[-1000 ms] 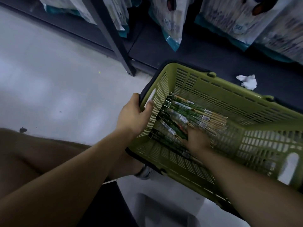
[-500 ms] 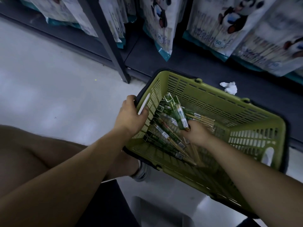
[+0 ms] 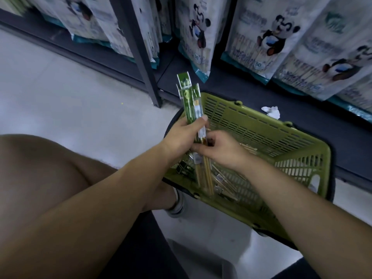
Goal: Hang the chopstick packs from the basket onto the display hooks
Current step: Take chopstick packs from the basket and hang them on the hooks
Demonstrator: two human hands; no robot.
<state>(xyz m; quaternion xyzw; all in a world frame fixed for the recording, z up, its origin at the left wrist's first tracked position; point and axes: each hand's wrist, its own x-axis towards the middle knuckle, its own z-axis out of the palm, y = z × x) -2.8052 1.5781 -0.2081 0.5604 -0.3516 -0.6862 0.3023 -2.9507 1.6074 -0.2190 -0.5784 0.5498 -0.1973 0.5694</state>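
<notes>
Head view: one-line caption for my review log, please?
Both hands, left and right, grip a bunch of green chopstick packs above the green basket, below hanging panda-print bags.

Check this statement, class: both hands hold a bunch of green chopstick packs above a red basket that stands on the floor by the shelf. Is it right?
One detail is wrong: the basket is green, not red. The head view shows it. The rest holds: the left hand and right hand both hold the bunch of green chopstick packs above it, on the floor by the shelf.
</notes>
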